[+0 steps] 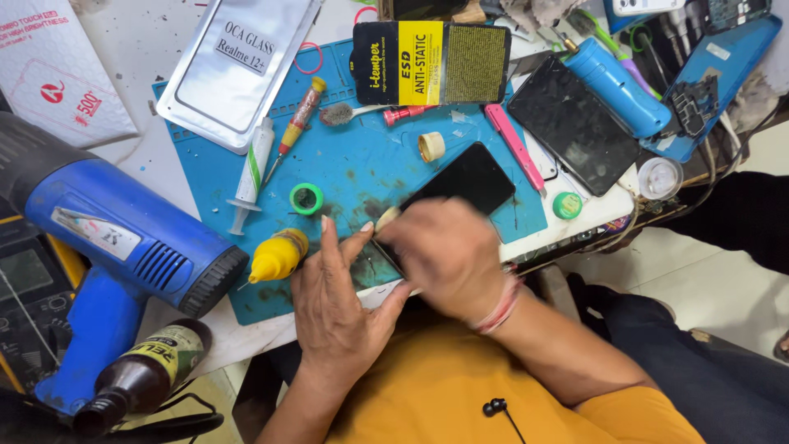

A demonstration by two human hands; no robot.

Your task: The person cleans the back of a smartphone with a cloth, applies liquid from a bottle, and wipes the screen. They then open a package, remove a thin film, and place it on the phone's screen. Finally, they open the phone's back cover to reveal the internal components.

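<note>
On blue mat (362,164), black glossy phone (464,181) (tilted), right hand (444,255) gripping, left hand (337,288) fingers spread flat.

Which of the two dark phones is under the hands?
The black phone on the blue mat, under the right hand; the other phone lies untouched off the mat's right edge.

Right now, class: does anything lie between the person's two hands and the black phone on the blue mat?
Nothing visible does. The right hand lies on the near end of the black phone, and the left hand presses the blue mat beside it. The yellow bottle lies off to the left.
</note>
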